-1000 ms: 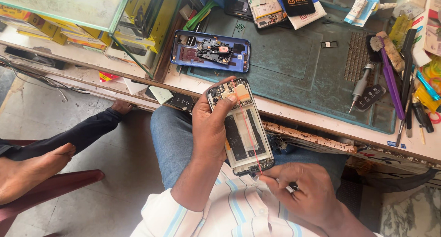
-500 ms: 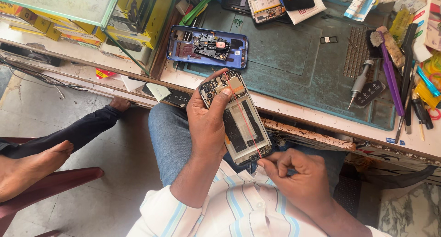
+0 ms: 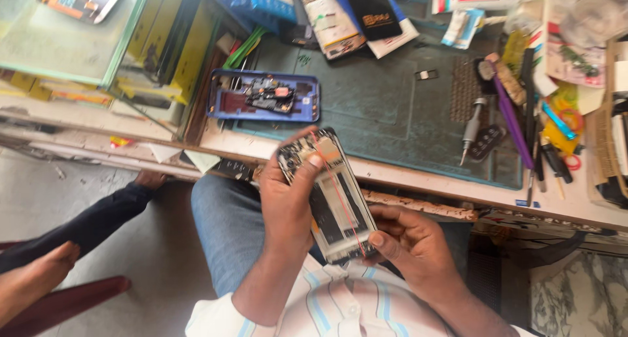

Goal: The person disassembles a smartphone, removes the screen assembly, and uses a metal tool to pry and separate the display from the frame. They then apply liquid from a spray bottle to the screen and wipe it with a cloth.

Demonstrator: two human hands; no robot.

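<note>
An opened phone frame point(image 3: 335, 200) with its insides and a thin red wire showing is held over my lap. My left hand point(image 3: 288, 206) grips its left side, the thumb pressing near the top end. At the frame's lower end, my right hand point(image 3: 409, 242) holds the right edge with its fingers. A blue phone back shell point(image 3: 265, 95) with loose parts in it lies on the dark green mat point(image 3: 386, 108) on the workbench ahead.
A screwdriver point(image 3: 471, 128), a purple tool point(image 3: 513, 124), brushes and small packets crowd the bench's right side. Boxes and a glass case point(image 3: 72, 30) stand at left. Another person's bare foot point(image 3: 39, 278) and dark-trousered leg rest at left on a red seat.
The view has shifted. My right hand has come up from my lap and taken hold of the frame's lower end. My left hand keeps its grip.
</note>
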